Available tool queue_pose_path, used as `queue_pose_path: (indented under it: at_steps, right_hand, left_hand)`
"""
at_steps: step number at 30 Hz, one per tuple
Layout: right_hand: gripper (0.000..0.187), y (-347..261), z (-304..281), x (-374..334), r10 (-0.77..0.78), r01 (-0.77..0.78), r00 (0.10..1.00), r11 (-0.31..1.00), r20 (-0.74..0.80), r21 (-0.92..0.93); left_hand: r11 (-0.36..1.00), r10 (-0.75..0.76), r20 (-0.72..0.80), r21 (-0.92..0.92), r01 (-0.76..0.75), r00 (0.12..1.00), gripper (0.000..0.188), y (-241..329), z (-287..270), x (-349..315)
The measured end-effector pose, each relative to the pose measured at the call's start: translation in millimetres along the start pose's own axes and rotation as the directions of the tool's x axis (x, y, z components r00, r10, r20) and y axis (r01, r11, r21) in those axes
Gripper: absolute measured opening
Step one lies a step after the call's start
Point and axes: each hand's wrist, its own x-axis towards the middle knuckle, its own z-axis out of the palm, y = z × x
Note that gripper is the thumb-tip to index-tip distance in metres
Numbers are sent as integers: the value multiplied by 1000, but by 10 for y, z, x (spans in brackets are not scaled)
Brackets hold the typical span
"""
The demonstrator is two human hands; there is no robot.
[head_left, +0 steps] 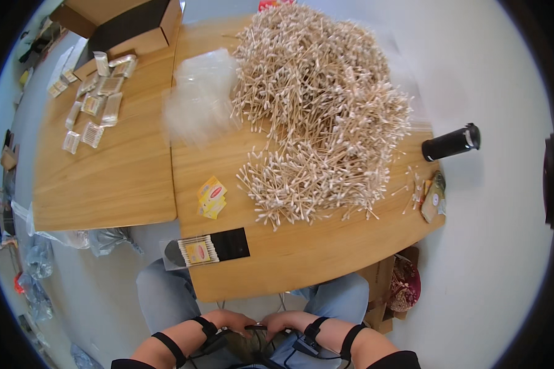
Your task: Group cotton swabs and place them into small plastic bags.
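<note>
Both forearms come in from the lower edge with black straps round them. My left hand (235, 321) and my right hand (279, 321) meet over my lap, below the table's front edge. Their fingers curl in at a small dark object (256, 326) with cables near it; what it is I cannot make out. On the table, a clear bag (199, 251) holds a row of cotton swabs and a yellow-red card, lying partly on a black flat plate (232, 244). Yellow cards (212, 198) lie beyond it. A large heap of loose cotton swabs (326, 92) covers the table's far middle and right.
Clear plastic bags (203, 92) lie left of the heap. Several filled swab packs (109, 86) rest on the left table (117, 178), before an open cardboard box (129, 31). A black bottle (449, 143) and a small packet (434, 198) are at the right edge.
</note>
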Motion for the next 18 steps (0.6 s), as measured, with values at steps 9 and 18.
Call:
queue_pose_path:
  at_steps: [9, 18]
  right_hand:
    - [57, 197, 409, 342, -25, 31, 988, 999, 155, -35]
    - [48, 412, 723, 570, -23, 24, 979, 1000, 203, -3]
  left_hand:
    - [982, 72, 165, -187, -40, 984, 66, -32, 367, 260]
    - [953, -52, 331, -266, 146, 942, 69, -126, 731, 606]
